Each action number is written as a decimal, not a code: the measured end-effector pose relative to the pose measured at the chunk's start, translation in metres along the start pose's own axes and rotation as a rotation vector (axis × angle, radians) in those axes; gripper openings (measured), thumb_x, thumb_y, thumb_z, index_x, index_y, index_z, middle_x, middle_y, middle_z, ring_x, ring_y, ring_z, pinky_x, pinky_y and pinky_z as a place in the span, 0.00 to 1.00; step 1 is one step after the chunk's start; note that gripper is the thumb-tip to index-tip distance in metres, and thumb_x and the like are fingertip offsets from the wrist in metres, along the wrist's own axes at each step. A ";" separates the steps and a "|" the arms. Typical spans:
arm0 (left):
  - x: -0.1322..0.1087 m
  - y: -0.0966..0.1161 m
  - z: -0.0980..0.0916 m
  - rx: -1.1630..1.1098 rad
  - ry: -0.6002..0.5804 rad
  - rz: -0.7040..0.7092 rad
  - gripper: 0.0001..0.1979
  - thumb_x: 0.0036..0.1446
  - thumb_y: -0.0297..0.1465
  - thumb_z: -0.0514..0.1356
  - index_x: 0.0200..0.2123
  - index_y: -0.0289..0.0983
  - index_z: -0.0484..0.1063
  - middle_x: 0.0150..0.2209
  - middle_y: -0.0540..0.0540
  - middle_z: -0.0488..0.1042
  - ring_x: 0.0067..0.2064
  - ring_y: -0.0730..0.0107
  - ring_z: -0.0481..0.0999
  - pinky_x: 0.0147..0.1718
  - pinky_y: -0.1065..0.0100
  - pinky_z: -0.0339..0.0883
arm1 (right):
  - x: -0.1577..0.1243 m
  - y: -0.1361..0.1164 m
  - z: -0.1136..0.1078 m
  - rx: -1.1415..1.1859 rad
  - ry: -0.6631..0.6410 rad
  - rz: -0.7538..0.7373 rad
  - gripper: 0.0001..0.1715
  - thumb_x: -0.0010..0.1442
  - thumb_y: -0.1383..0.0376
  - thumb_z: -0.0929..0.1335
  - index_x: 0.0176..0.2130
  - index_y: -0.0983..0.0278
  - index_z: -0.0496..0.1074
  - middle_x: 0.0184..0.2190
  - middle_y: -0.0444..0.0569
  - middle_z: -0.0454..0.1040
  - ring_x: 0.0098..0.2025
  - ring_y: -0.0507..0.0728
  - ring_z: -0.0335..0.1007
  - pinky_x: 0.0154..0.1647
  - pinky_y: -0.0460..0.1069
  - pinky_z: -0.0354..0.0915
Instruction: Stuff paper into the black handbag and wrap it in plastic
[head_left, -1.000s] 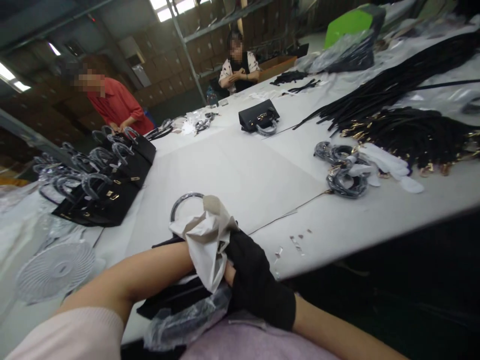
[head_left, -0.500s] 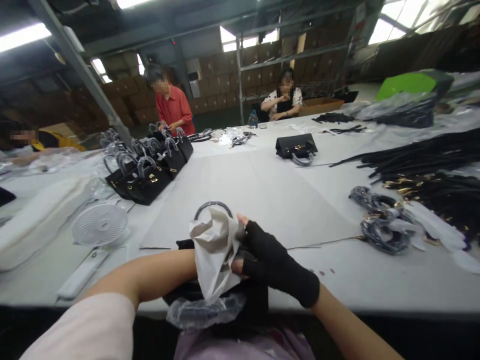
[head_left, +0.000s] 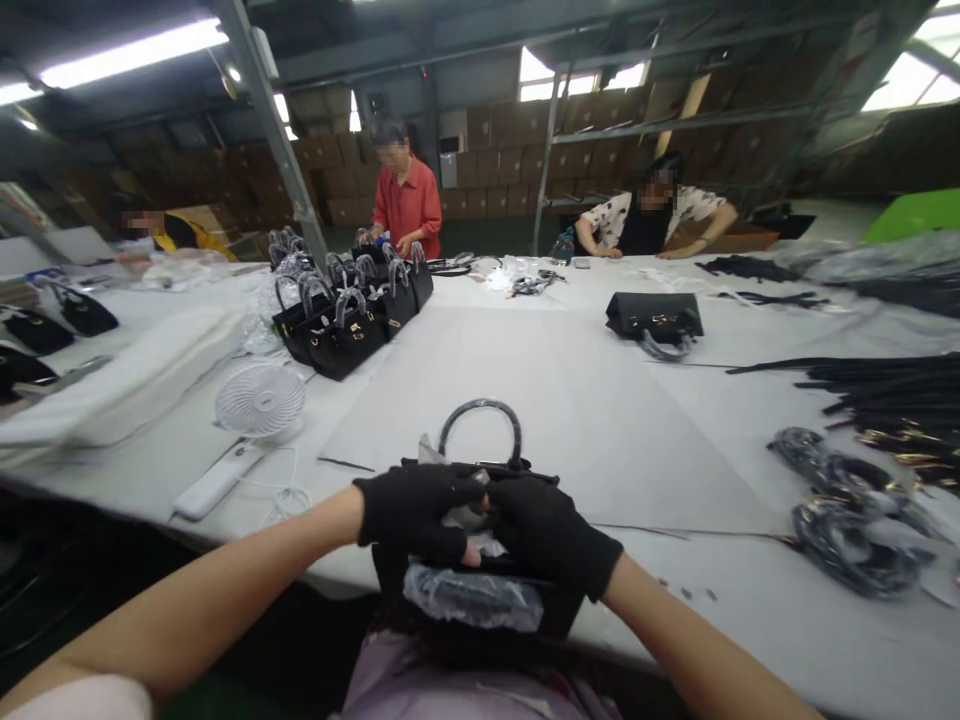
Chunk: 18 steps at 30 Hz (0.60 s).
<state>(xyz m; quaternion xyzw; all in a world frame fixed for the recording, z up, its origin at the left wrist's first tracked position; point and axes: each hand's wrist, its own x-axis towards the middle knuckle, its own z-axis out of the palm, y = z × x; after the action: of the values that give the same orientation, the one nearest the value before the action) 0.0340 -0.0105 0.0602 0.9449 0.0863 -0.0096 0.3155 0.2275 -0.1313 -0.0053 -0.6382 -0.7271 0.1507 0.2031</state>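
Note:
A black handbag (head_left: 390, 572) stands at the table edge against my body. Its far handle (head_left: 480, 405) arches upright, while the near handle (head_left: 472, 597), wrapped in clear plastic, hangs down in front. Crumpled white paper (head_left: 491, 545) shows in the bag's mouth. My left hand (head_left: 420, 510), in a black fingerless glove, closes on this paper from the left, thumb toward me. My right hand (head_left: 551, 530), gloved alike, holds the paper from the right with bent fingers. The hands nearly touch, and some fingertips are hidden inside the bag.
Several black handbags (head_left: 349, 335) stand left, behind a white fan (head_left: 260, 400). One handbag (head_left: 654, 318) lies farther back. Plastic-wrapped handles (head_left: 855, 540) and black straps (head_left: 885, 385) lie right. Co-workers are a person in red (head_left: 411, 205), one in a patterned top (head_left: 652, 220), another at left.
The white paper, earlier bunched above the bag, is now down in its mouth. My left hand has come out from behind the paper into view. The view has turned left.

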 end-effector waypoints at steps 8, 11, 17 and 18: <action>0.009 0.003 0.001 0.327 -0.161 -0.158 0.34 0.50 0.41 0.65 0.60 0.46 0.62 0.54 0.42 0.73 0.50 0.52 0.76 0.44 0.60 0.71 | -0.004 -0.012 -0.028 0.344 -0.050 -0.124 0.26 0.56 0.63 0.72 0.54 0.60 0.70 0.50 0.48 0.74 0.48 0.59 0.71 0.48 0.51 0.66; 0.015 0.004 -0.011 0.358 -0.244 -0.242 0.29 0.52 0.39 0.63 0.58 0.44 0.66 0.50 0.40 0.76 0.48 0.47 0.77 0.43 0.56 0.71 | 0.003 -0.010 -0.019 0.172 -0.110 -0.064 0.26 0.53 0.65 0.71 0.52 0.61 0.70 0.50 0.51 0.74 0.48 0.61 0.72 0.45 0.52 0.67; 0.038 -0.012 0.024 0.429 -0.255 -0.295 0.27 0.51 0.33 0.64 0.56 0.33 0.69 0.50 0.32 0.76 0.49 0.41 0.77 0.45 0.50 0.71 | 0.023 -0.001 0.004 0.009 -0.207 -0.025 0.33 0.50 0.74 0.67 0.56 0.63 0.69 0.47 0.55 0.77 0.45 0.63 0.74 0.43 0.53 0.67; 0.042 -0.017 0.035 0.453 -0.251 -0.309 0.25 0.51 0.31 0.64 0.53 0.31 0.71 0.48 0.31 0.76 0.48 0.40 0.77 0.46 0.49 0.71 | 0.025 0.001 0.007 0.009 -0.226 -0.025 0.30 0.49 0.73 0.67 0.53 0.63 0.71 0.46 0.56 0.77 0.46 0.64 0.74 0.43 0.53 0.67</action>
<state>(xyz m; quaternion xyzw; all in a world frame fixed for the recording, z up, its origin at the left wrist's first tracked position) 0.0736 -0.0118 0.0193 0.9584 0.1852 -0.1931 0.0998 0.2222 -0.1063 -0.0089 -0.6072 -0.7524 0.2226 0.1248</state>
